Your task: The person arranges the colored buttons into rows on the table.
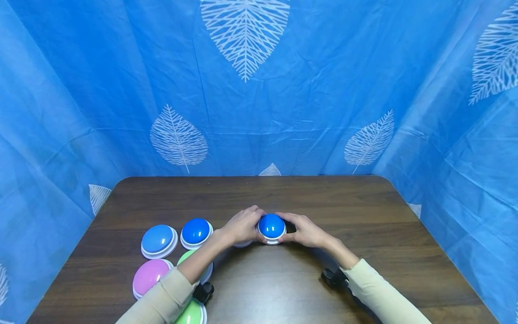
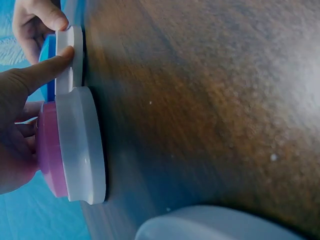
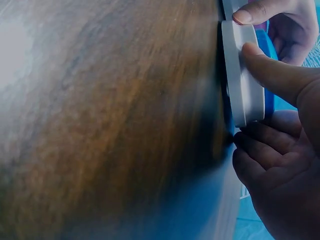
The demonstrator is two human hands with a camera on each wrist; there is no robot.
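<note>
A push button with a glossy blue dome (image 1: pixel 271 225) and white base sits toward the back of the wooden table, between both hands. From its left side my left hand (image 1: pixel 243 226) grips it, thumb on the white base. My right hand (image 1: pixel 306 231) holds the opposite side, its thumb (image 3: pixel 270 70) pressed to the base's front in the right wrist view. Under the left palm, a pink-domed button (image 2: pixel 51 150) stands right beside the blue one; the head view shows only a sliver of its white base (image 1: pixel 243 244).
Left of the hands stand a light blue button (image 1: pixel 157 238), another blue button (image 1: pixel 196 231), a large pink button (image 1: pixel 150 276) and two green buttons, one (image 1: pixel 190 312) near the front and one partly behind the left forearm. A blue leaf-patterned curtain (image 1: pixel 259 108) surrounds the table (image 1: pixel 275 283).
</note>
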